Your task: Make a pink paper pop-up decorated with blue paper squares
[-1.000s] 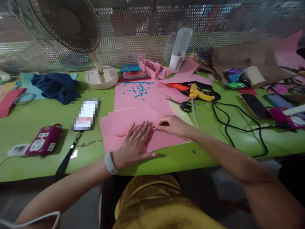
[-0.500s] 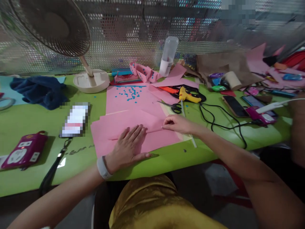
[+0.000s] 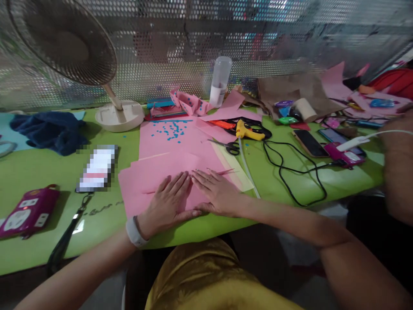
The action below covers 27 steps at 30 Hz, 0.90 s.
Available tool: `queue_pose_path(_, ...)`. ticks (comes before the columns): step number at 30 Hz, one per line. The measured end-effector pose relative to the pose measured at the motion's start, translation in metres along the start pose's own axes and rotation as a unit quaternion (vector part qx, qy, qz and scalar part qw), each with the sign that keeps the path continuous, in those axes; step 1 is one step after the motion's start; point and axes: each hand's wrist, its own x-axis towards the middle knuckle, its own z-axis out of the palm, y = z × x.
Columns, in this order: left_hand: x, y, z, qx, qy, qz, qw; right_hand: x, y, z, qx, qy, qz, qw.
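Pink paper [image 3: 138,176] lies at the table's front edge, with a narrow folded strip showing as a crease on both sides of my hands. My left hand [image 3: 169,200] rests flat on it, fingers stretched out. Beside it, my right hand [image 3: 216,191] also presses flat on the paper, its fingertips close to the left ones and the thumbs almost touching. Neither hand grips anything. Beneath the pink paper, a pale yellow sheet [image 3: 238,170] sticks out at the right. Small blue paper bits [image 3: 172,129] are scattered on another pink sheet [image 3: 148,144] behind.
Scissors [image 3: 230,147] and a yellow glue gun [image 3: 247,131] lie behind my right hand, near a looped black cable [image 3: 284,172]. A fan [image 3: 121,120], a phone [image 3: 98,168] and a purple power socket box [image 3: 30,211] stand left. Another person's arm [image 3: 398,172] is at the right edge.
My right hand has let go of its pinch at the fold's right end and moved left, now lying flat beside my left hand. The left hand stays on the paper.
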Motion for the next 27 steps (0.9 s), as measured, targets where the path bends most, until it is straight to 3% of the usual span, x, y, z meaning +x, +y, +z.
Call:
queue_pose_path(5, 0.000, 0.000, 0.000, -0.001, 0.002, 0.004, 1.000, 0.000, 0.010, 0.007, 0.011, -0.020, 0.019, 1.000)
queue_pose_path(17, -0.001, 0.004, -0.002, -0.025, -0.041, -0.043, 0.998, -0.004, 0.008, 0.015, 0.005, 0.000, 0.013, 1.000)
queue_pose_path(27, 0.000, 0.005, -0.003, -0.027, -0.047, -0.044, 0.998, -0.002, 0.006, 0.009, -0.008, -0.020, 0.018, 1.000)
